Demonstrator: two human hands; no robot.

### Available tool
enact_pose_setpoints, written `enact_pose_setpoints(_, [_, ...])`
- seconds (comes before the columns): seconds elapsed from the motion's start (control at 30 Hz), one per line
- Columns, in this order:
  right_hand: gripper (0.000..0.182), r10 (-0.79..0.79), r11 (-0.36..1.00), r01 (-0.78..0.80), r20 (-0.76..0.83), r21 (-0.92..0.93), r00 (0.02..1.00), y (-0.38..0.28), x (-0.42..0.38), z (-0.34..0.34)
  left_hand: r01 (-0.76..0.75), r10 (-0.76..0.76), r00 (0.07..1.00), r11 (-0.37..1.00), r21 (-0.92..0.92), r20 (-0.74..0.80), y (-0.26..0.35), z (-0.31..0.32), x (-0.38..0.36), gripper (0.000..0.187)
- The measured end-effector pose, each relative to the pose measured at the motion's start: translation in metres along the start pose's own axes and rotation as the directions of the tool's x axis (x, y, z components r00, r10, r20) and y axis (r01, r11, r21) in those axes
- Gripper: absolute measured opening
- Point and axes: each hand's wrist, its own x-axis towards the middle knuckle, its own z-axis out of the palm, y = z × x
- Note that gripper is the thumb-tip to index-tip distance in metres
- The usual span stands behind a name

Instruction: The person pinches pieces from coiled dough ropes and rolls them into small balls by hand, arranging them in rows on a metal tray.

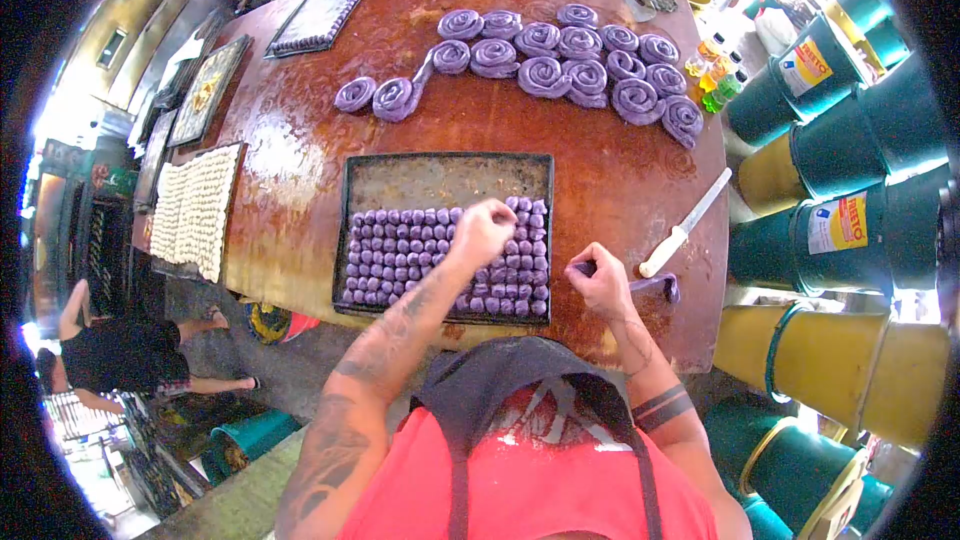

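My left hand (485,231) is over a dark-rimmed baking tray (450,175), fingers pinched together at the rows of small purple dough balls (405,245). What lies between those fingers, if anything, is hidden. Beside the tray's right edge, my right hand (602,282) is closed around a strip of purple dough (668,286). One end pokes out at the thumb, and the tail rests on the table behind the hand. A white-handled knife (685,225) lies to the right of that hand. Dough balls fill the tray's nearer part; bare metal shows at its far side.
Several coiled purple dough rolls (580,42) sit across the far side of the wooden table (290,130). Another tray (325,12) and a sheet of pale dough pieces (197,210) are at left. Bottles (722,88) and stacked green tubs (840,155) stand right. A person (125,355) is at left.
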Motion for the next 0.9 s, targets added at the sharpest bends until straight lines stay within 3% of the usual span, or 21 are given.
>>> enact_pose_setpoints(0.03, [0.018,-0.164,0.971,0.159,-0.015,-0.180,0.986,0.010,0.000,0.005,-0.011,0.012,0.991,1.000,0.008,-0.132,-0.016,-0.004,0.012,0.021])
enact_pose_setpoints(0.1, [0.018,-0.467,0.745,0.421,0.045,-0.518,0.883,0.026,0.000,0.012,-0.217,0.267,0.920,0.957,0.193,-0.286,-0.029,-0.008,0.032,0.019])
enact_pose_setpoints(0.13, [0.022,-0.346,0.768,0.336,0.088,-0.545,0.934,0.031,-0.002,0.013,-0.299,0.393,0.851,0.908,0.293,-0.349,-0.033,-0.009,0.038,0.017])
enact_pose_setpoints(0.2, [0.018,-0.212,0.959,0.224,0.080,-0.175,0.974,0.038,0.006,0.009,-0.228,0.307,0.909,0.933,0.279,-0.283,-0.034,0.003,0.042,0.015])
enact_pose_setpoints(0.23, [0.016,-0.140,0.990,0.139,0.101,0.022,0.985,0.040,0.009,0.006,-0.188,0.258,0.934,0.944,0.271,-0.248,-0.035,0.008,0.042,0.014])
enact_pose_setpoints(0.27, [0.017,0.011,0.922,-0.057,0.122,0.382,0.992,0.044,0.012,0.002,-0.207,0.289,0.947,0.885,0.416,-0.144,-0.041,0.009,0.041,0.020])
enact_pose_setpoints(0.3, [0.012,0.069,0.761,-0.144,0.141,0.632,0.988,0.013,0.008,-0.019,-0.189,0.276,0.952,0.868,0.459,-0.130,-0.039,0.009,0.038,0.022])
enact_pose_setpoints(0.37, [0.006,0.060,0.549,-0.111,0.094,0.829,0.994,-0.003,0.001,-0.036,-0.156,0.248,0.963,0.826,0.541,-0.101,-0.022,0.004,0.027,0.025])
enact_pose_setpoints(0.4, [0.019,0.108,0.691,-0.125,0.070,0.712,0.992,0.000,0.001,-0.039,-0.130,0.298,0.921,0.842,0.523,-0.251,-0.011,0.007,0.022,0.027])
enact_pose_setpoints(0.47, [0.022,0.153,0.951,-0.139,-0.029,0.276,0.988,0.000,0.003,-0.033,-0.301,0.382,0.898,0.895,0.330,-0.219,0.007,0.019,0.017,0.026])
enact_pose_setpoints(0.5, [0.024,0.155,0.988,-0.153,-0.080,0.023,0.985,-0.002,0.005,-0.028,-0.378,0.424,0.881,0.898,0.225,-0.211,0.019,0.025,0.014,0.026])
enact_pose_setpoints(0.53, [0.024,0.196,0.979,-0.199,-0.099,-0.030,0.976,-0.011,0.006,-0.023,-0.392,0.393,0.919,0.919,0.038,-0.025,0.037,0.031,0.007,0.026])
enact_pose_setpoints(0.57, [0.021,0.178,0.968,-0.154,-0.111,0.196,0.978,-0.002,0.007,-0.014,-0.358,0.379,0.912,0.922,-0.146,0.160,0.056,0.036,-0.002,0.027])
enact_pose_setpoints(0.63, [0.017,0.149,0.796,-0.038,-0.135,0.604,0.980,0.012,0.011,0.008,-0.530,0.573,0.799,0.815,-0.234,0.184,0.083,0.039,-0.014,0.025])
enact_pose_setpoints(0.7, [0.007,-0.063,0.973,0.098,-0.165,0.210,0.984,0.015,0.011,0.012,-0.506,0.540,0.829,0.834,-0.218,0.143,0.080,0.040,-0.020,0.020])
enact_pose_setpoints(0.77, [0.007,-0.233,0.963,0.205,-0.156,-0.177,0.960,0.033,0.015,0.017,-0.418,0.439,0.891,0.893,-0.170,0.116,0.070,0.038,-0.023,0.019])
enact_pose_setpoints(0.8, [0.011,-0.118,0.990,0.112,-0.073,-0.089,0.990,-0.019,0.004,0.002,-0.243,0.276,0.949,0.948,-0.204,0.154,0.066,0.035,-0.025,0.018])
enact_pose_setpoints(0.83, [0.014,-0.100,0.995,0.097,-0.105,-0.028,0.989,-0.025,0.002,0.004,-0.042,0.097,0.971,0.969,-0.243,0.218,0.057,0.034,-0.024,0.019])
enact_pose_setpoints(0.9, [0.019,-0.059,0.993,0.074,-0.161,0.094,0.985,-0.031,-0.002,0.008,0.028,0.057,0.977,0.922,-0.387,0.207,0.052,0.035,-0.024,0.023])
